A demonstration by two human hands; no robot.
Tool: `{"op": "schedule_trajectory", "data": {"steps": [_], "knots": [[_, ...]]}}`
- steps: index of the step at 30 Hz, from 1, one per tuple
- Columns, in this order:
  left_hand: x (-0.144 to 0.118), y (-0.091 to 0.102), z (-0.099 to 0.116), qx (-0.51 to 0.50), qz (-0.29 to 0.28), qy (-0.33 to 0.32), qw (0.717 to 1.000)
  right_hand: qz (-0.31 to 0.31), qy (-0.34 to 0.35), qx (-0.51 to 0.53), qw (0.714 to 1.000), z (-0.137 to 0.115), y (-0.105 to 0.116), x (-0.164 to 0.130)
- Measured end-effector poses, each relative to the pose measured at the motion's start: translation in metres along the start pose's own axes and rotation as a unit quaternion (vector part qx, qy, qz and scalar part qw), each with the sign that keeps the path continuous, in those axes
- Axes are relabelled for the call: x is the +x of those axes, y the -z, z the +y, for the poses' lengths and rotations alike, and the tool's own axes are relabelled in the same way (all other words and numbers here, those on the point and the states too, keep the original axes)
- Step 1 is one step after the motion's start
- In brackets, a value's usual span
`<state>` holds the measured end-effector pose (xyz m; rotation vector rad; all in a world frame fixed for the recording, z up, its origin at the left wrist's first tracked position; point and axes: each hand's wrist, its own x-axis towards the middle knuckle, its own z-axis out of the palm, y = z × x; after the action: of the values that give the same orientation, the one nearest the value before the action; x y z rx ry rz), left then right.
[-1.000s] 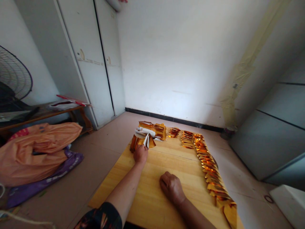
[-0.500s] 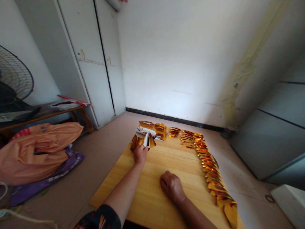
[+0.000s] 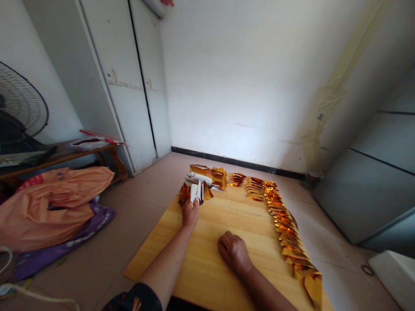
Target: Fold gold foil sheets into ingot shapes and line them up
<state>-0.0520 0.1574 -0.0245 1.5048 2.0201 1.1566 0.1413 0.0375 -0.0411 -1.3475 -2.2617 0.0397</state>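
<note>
- Two hands on the wooden worktop [image 3: 201, 259], which lies flat on the floor.
- Left hand [image 3: 190, 212] reaches out to 11 o'clock; its grip is pinched on a white-backed gold foil sheet [image 3: 196, 192], lifted off the foil stack [image 3: 207, 179] at the far left corner.
- Right hand [image 3: 234, 252] rests near the worktop centre as a loose fist; it looks empty, but I can't fully tell.
- Row of folded gold pieces [image 3: 282, 229] runs along the right edge, from 12 to 4 o'clock.
- Handling: the sheet looks thin, very light and limp, creases easily, and its foil face is probably slippery. Best pinched at an edge or corner, light pressure only.
- Orange bag [image 3: 48, 203] and fan [image 3: 19, 112] sit at 9 o'clock, well apart.
</note>
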Motion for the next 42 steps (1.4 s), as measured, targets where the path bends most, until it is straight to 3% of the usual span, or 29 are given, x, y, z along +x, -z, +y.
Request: {"op": "schedule_trajectory", "data": {"steps": [4, 7, 11, 13, 17, 22, 24, 27, 29, 32, 35, 37, 39, 42], "knots": [[-0.012, 0.006, 0.005, -0.108, 0.031, 0.068, 0.991, 0.001, -0.008, 0.044, 0.999, 0.002, 0.001, 0.000], [-0.039, 0.009, 0.014, -0.227, 0.019, 0.073, 0.971, 0.023, -0.030, 0.156, 0.987, 0.003, 0.004, 0.002], [-0.090, 0.004, 0.026, -0.295, -0.055, 0.043, 0.953, 0.082, -0.154, 0.373, 0.911, -0.004, 0.011, 0.013], [-0.111, -0.002, 0.032, -0.309, -0.104, 0.012, 0.945, 0.120, -0.187, 0.421, 0.879, -0.013, 0.014, 0.019], [-0.130, -0.017, 0.049, -0.314, -0.199, -0.092, 0.924, 0.146, -0.186, 0.413, 0.880, -0.024, 0.011, 0.028], [-0.131, -0.028, 0.053, -0.279, -0.227, -0.154, 0.920, 0.219, -0.217, 0.355, 0.882, -0.006, 0.010, 0.030], [-0.126, -0.028, 0.048, -0.248, -0.234, -0.207, 0.917, 0.230, -0.189, 0.312, 0.902, 0.006, 0.017, 0.031], [-0.112, -0.027, 0.042, -0.300, -0.273, -0.129, 0.905, 0.205, -0.077, 0.185, 0.958, 0.017, 0.035, 0.030], [-0.099, -0.023, 0.041, -0.389, -0.295, -0.035, 0.872, 0.143, 0.006, 0.089, 0.986, 0.018, 0.044, 0.024], [-0.080, -0.013, 0.037, -0.510, -0.332, 0.077, 0.789, 0.070, 0.086, -0.036, 0.993, 0.014, 0.044, 0.006], [-0.067, -0.006, 0.028, -0.526, -0.354, 0.149, 0.759, -0.002, 0.117, -0.102, 0.988, 0.011, 0.033, -0.017], [-0.062, -0.005, 0.022, -0.512, -0.344, 0.184, 0.765, -0.058, 0.113, -0.111, 0.986, 0.009, 0.025, -0.031], [-0.060, -0.007, 0.018, -0.467, -0.331, 0.175, 0.801, -0.103, 0.098, -0.103, 0.984, 0.006, 0.021, -0.040], [-0.065, -0.009, 0.018, -0.335, -0.294, 0.045, 0.894, -0.133, 0.075, -0.083, 0.985, -0.002, 0.023, -0.044]]}}
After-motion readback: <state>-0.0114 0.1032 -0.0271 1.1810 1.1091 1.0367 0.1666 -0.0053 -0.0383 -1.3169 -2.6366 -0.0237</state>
